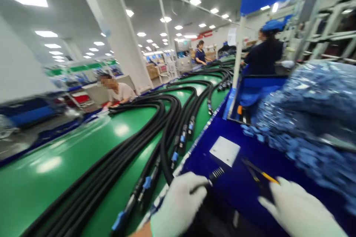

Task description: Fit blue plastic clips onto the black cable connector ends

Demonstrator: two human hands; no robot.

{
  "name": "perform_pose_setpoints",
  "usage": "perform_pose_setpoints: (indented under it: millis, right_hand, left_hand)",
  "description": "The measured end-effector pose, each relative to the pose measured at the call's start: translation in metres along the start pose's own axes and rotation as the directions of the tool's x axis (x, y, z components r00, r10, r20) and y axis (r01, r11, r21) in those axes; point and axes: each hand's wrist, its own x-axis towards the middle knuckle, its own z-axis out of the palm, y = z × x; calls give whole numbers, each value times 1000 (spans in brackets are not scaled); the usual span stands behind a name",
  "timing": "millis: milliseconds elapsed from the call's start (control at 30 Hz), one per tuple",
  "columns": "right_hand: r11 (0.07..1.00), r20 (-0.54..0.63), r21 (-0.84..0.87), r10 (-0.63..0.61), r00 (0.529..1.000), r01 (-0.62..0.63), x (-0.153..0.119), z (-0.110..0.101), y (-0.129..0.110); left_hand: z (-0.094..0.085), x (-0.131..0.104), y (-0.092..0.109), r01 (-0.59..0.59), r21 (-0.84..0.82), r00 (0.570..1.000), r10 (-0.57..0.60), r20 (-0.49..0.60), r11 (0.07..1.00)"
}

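In my left hand [182, 202], one ribbed cable end [217, 173]; by my right hand [296, 205], one pliers [261, 171], grip unclear to me

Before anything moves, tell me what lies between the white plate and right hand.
A pliers-like tool with a yellow handle lies there on the blue surface, seen in the head view; blur hides whether the right hand touches it.

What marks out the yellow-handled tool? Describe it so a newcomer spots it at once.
Right of the green table is a dark blue work surface. Over it, between the flat white plate and the white-gloved right hand, look for a slim, forked tool. Its bright yellow handle sets it apart from the plain white plate.
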Motion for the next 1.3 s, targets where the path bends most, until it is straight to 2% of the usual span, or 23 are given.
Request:
perform_pose_setpoints:
  millis: [33, 100, 133, 200, 267, 333, 400, 433, 467, 500, 567, 633, 667, 733, 767, 900, 1033, 1167, 1300]
  right_hand:
    - [993, 64, -116, 6, 998, 2, -2, 1, 3]
    - [986, 70, -157, 67, 995, -56, -4, -1, 3]
    - [992, 87, -83, 107, 990, -100, -4, -3, 2]
    - [953, 152, 217, 183, 971, -213, -3, -10, 0]
    - [786, 225, 549, 191, 956, -286, -3, -17, -2]
    - [552, 232, 791, 126, 965, -262, -5, -22, -8]
    - [313, 229, 925, -13, 973, -214, -6, -26, -19]
    - [220, 236, 952, -96, 967, -211, -5, -29, -27]
    - [170, 248, 960, -162, 955, -221, -4, -31, -35]
    - [173, 266, 957, -195, 944, -233, -3, -33, -43]
    - [300, 276, 930, -191, 942, -211, 1, -39, -58]
    - [429, 170, 902, -236, 957, -54, 2, -47, -69]
    - [460, 89, 886, -292, 952, 58, 2, -50, -73]
    - [476, -51, 841, -406, 912, 258, 1, -57, -79]
    - [480, -89, 817, -444, 892, 320, 0, -60, -82]
    - [532, -142, 730, -497, 856, 430, 0, -68, -90]
    - [576, -156, 683, -485, 860, 449, 2, -67, -92]
    - [679, -52, 641, -428, 902, 359, 1, -59, -86]
    - [788, 26, 547, -353, 935, 282, 1, -45, -83]
  left_hand:
    - [-1, 5, 6, 52, -61, 999, -52, 1, 997]
    - [-5, 18, 17, 153, -185, 988, -146, 48, 971]
    - [-7, 25, 21, 201, -250, 979, -186, 83, 947]
    - [-9, 34, 28, 277, -374, 960, -236, 152, 885]
    - [-11, 40, 32, 293, -454, 955, -242, 169, 841]
    - [-12, 43, 33, 276, -484, 961, -233, 147, 831]
    - [-13, 46, 34, 269, -482, 963, -231, 138, 834]
    - [-14, 48, 35, 271, -476, 963, -233, 138, 837]
    - [-15, 49, 36, 273, -471, 962, -233, 142, 839]
    - [-16, 51, 37, 270, -464, 963, -230, 144, 844]
    - [-18, 54, 40, 256, -448, 966, -219, 134, 857]
    - [-19, 55, 41, 249, -432, 968, -220, 117, 867]
    - [-19, 56, 41, 244, -424, 970, -219, 108, 872]
    - [-18, 57, 40, 226, -420, 974, -205, 95, 879]
    - [-16, 58, 40, 213, -422, 977, -192, 91, 881]
    - [-11, 58, 38, 141, -400, 990, -130, 53, 906]
    - [-8, 56, 40, 48, -335, 999, -49, 8, 941]
    - [-6, 53, 41, -7, -279, 1000, 1, -22, 960]
    - [-11, 61, 39, 25, -269, 999, -11, 50, 963]
